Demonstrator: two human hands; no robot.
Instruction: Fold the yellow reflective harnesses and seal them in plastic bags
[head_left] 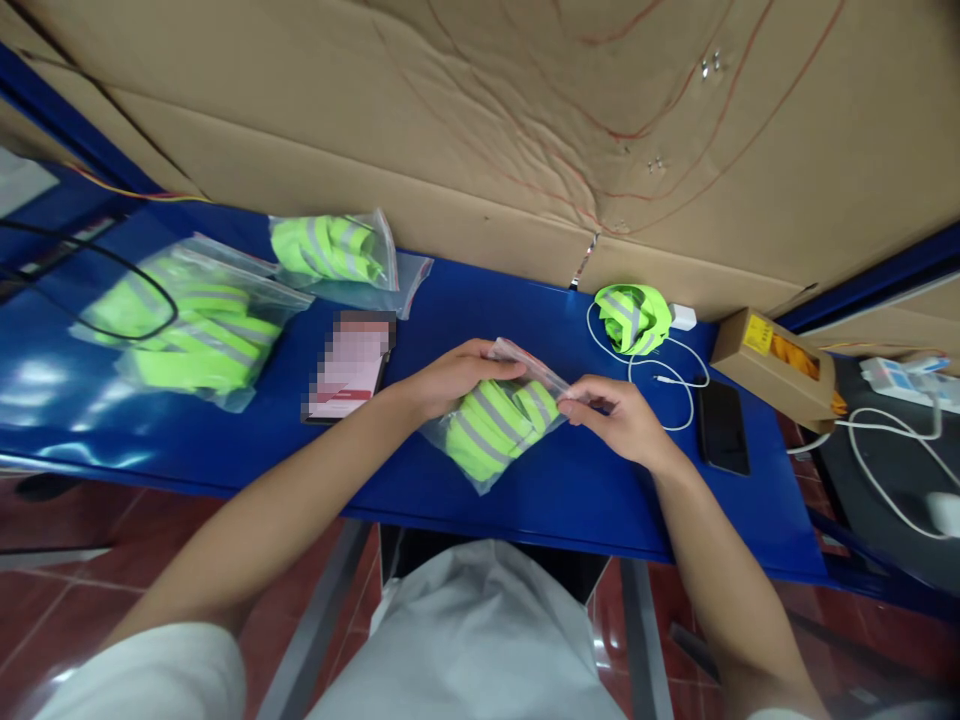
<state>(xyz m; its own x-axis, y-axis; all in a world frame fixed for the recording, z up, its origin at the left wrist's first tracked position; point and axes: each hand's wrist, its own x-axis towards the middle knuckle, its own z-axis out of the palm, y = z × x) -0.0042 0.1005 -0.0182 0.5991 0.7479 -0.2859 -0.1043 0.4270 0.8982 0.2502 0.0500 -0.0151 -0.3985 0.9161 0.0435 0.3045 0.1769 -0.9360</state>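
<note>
A clear zip bag (484,478) with a folded neon-yellow reflective strap (495,428) inside lies at the front middle of the blue table. My left hand (466,375) grips the bag's upper left side, thumb along the top near the zip edge. At the bag's right corner, my right hand (611,412) pinches the plastic by the end of the zip strip. Both hands are closed on the bag. Whether the zip is sealed I cannot tell. Left of the bag lies a phone-like device (351,365) with a lit, blurred-out screen.
Bagged yellow straps (199,335) lie at the left, with another bag (330,250) behind them. A loose yellow strap roll (632,318), a white cable (679,345), a cardboard box (776,362) and a dark phone (722,427) sit at the right. Cardboard (450,120) walls the table's back.
</note>
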